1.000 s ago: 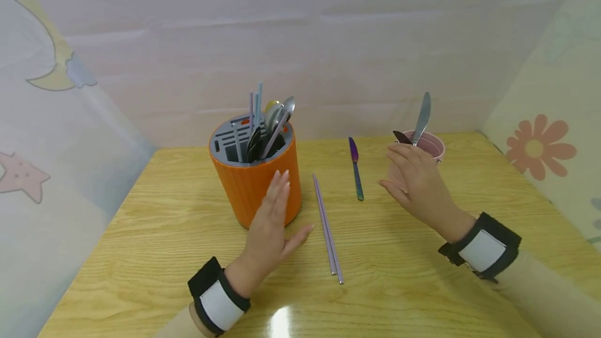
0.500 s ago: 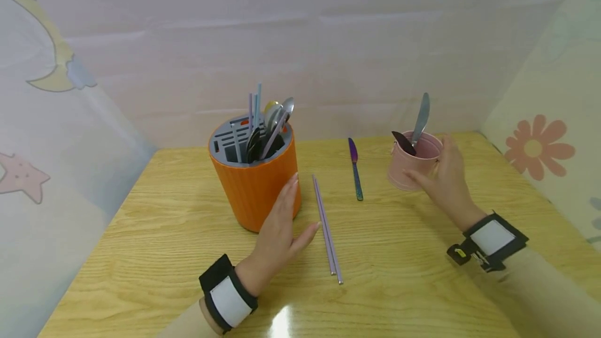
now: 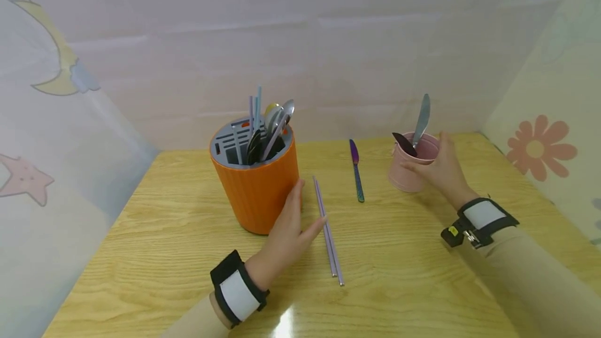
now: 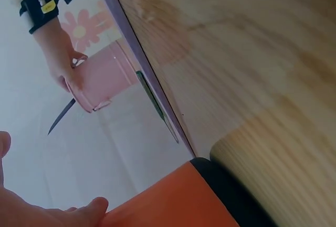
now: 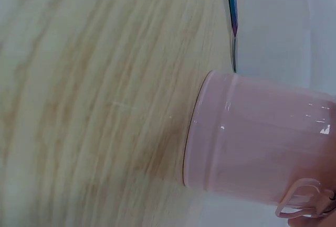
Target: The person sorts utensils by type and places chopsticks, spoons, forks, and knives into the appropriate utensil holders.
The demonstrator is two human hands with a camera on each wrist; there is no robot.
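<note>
Right hand (image 3: 441, 171) grips one pink cup (image 3: 408, 168) (two utensils inside); left hand (image 3: 288, 228), fingers straight, touches one orange holder (image 3: 253, 192).

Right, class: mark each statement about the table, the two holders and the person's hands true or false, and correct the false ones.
1. The right hand grips the pink cup. True.
2. The pink cup lies tipped over. False: it stands upright, with a silver knife in it.
3. The left hand rests against the orange holder. True.
4. The purple chopsticks stand in the orange holder. False: they lie flat on the table.
5. The iridescent knife lies between the two containers. True.
</note>
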